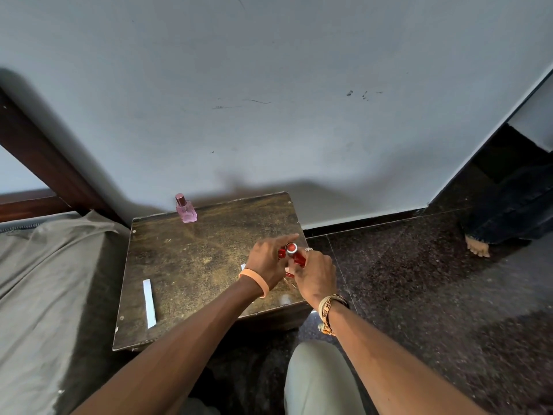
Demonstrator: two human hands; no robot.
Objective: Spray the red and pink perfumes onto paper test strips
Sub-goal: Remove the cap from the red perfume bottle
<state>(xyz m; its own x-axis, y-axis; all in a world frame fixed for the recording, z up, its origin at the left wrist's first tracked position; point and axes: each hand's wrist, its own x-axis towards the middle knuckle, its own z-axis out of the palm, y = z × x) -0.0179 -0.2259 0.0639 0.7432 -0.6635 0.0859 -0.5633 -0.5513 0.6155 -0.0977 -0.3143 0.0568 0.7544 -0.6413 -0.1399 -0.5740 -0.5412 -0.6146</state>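
— Table (185, 265), right edge: red bottle (294, 254) gripped by both hands?
— Noted. On left hand (266, 262) the index is extended; right hand (314, 274) is curled round it. Pink bottle (186, 209) stands rear; strip (149, 304) lies front-left.

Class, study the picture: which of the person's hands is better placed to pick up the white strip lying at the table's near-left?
Left. The paper strip lies to the left of both hands, nearer the left hand; the right hand, gripping the red perfume bottle, would have to cross over.
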